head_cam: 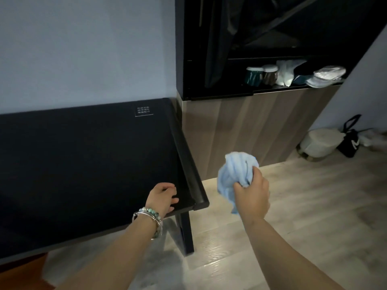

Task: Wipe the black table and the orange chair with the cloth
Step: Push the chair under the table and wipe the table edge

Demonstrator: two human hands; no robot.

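Note:
The black table [83, 160] fills the left half of the view, standing against the blue wall. My left hand [163, 197] rests on its front right corner, fingers loosely curled on the top and holding nothing. Off the table's right edge, above the floor, my right hand [252, 195] grips a bunched light blue cloth [234, 174]. A corner of the orange chair [23, 271] shows at the bottom left, under the table's front edge.
A dark wardrobe with a wood-grain base [251, 126] stands right of the table; jars and bags sit on its shelf [293, 76]. A white bin [320, 143] and a black bag [351, 141] stand on the wooden floor at the far right.

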